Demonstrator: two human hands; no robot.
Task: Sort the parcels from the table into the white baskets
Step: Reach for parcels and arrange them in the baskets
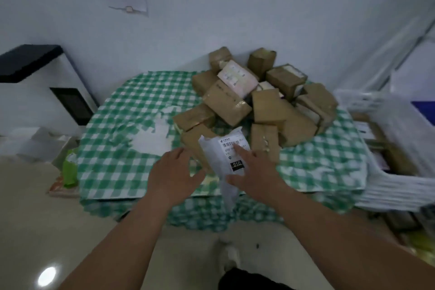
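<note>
Fingers (242,152) of the right hand (253,172) lie straight on a white parcel (231,155) propped label-up for reading, left hand (173,172) open beside it, white basket (390,186) off right.

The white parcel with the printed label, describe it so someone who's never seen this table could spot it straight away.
Find the table with the green checked cloth and the heap of brown boxes. At the heap's near edge, between the left hand and right hand, is the white parcel. It is the only soft white bag, with a black 010 tag.
</note>
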